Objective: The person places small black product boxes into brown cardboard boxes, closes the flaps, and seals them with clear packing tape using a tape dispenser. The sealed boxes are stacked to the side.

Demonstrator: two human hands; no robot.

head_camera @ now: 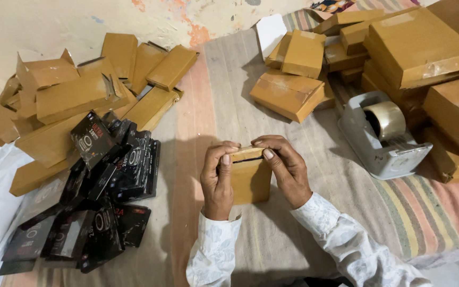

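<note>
Centre of frame: left hand [217, 180] and right hand [287, 169] grip a small brown box [251, 183], fingers clamped on its top flap. Black packets [102, 196] lie lower left, flat cartons [75, 95] upper left, sealed boxes [288, 93] upper right, tape dispenser [381, 135] right, all on a striped cloth [399, 212].

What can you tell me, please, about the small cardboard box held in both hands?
The small cardboard box is plain brown, flat and rectangular, and looks like thin card. It is held upright above the striped cloth. Its top flap is nearly shut, with a dark slit still showing under it. The left hand grips its left side and the right hand its right, thumbs pressing on the top edge. Nothing else touches it.
</note>
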